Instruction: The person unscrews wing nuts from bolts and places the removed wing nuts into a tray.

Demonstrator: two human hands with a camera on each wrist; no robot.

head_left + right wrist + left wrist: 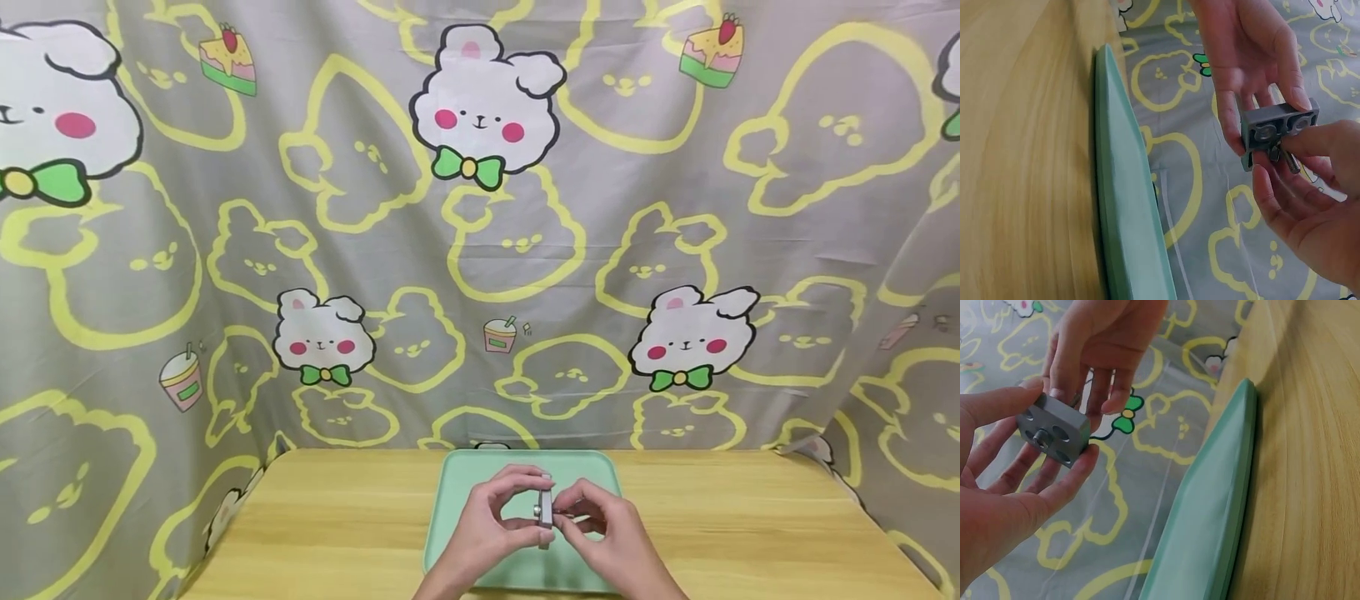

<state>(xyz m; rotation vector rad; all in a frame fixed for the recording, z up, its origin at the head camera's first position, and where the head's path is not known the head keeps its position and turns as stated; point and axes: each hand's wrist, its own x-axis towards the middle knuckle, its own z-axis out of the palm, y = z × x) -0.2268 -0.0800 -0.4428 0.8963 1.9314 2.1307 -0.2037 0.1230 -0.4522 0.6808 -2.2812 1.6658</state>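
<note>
A small grey block [1060, 428] with round holes is held over the tray by my left hand [487, 521], fingers along one edge and thumb along the opposite one. A metal bolt end [1042, 438] sticks out of the middle of its face. The block's other side [1266, 132] shows round recesses in the right wrist view. On that side my right hand [607, 529] pinches a short metal rod [1290, 160] at the middle of the block. Its fingertips partly cover the rod, so I cannot tell whether it is a screw or a tool.
Below the hands lies a light green tray [457, 492] with a raised rim, on a wooden table [345, 517]. A grey curtain [420, 275] with cartoon rabbits hangs right behind the table's back edge and along both sides.
</note>
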